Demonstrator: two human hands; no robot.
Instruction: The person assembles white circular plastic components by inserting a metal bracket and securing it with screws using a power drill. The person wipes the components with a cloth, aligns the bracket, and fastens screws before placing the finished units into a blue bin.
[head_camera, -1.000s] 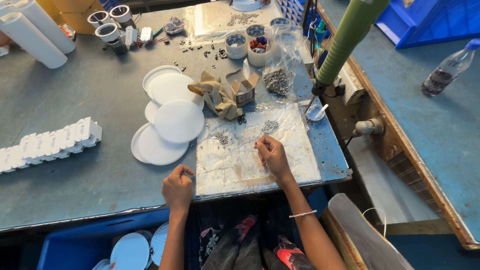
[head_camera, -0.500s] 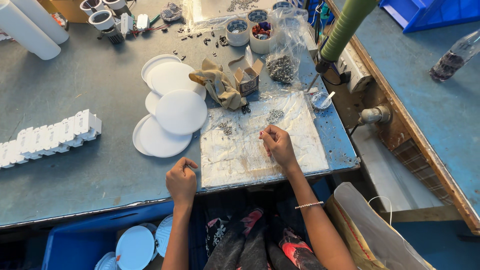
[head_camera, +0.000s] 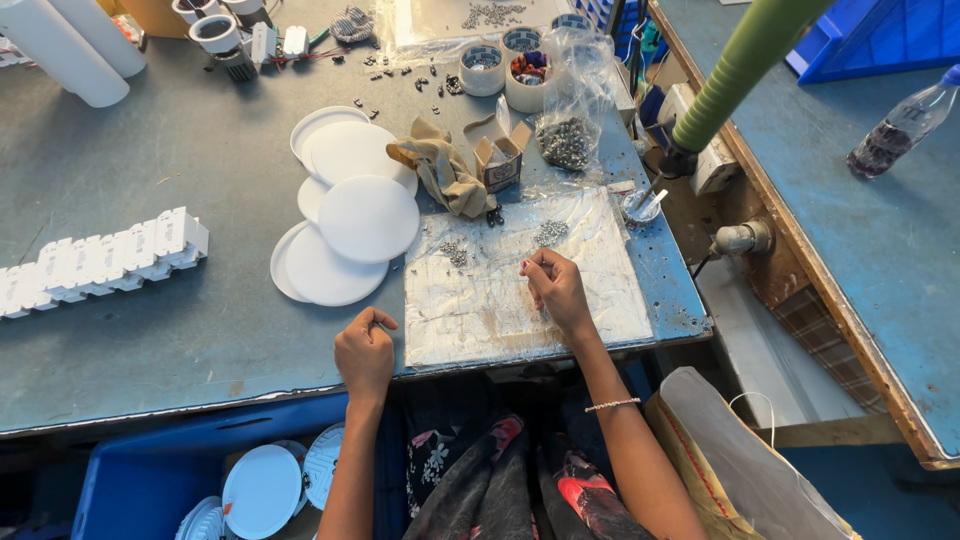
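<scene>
Here, the right hand (head_camera: 556, 287) is held over the plastic-covered work mat (head_camera: 600, 290), fingertips pinched together, on what cannot be told. The small screws (head_camera: 549, 232) lie just beyond. The left hand (head_camera: 365, 350) is curled loosely, empty, at the table edge (head_camera: 180, 400).

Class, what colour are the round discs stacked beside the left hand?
White. The round discs show best in the head view, piled on the grey table.
</scene>
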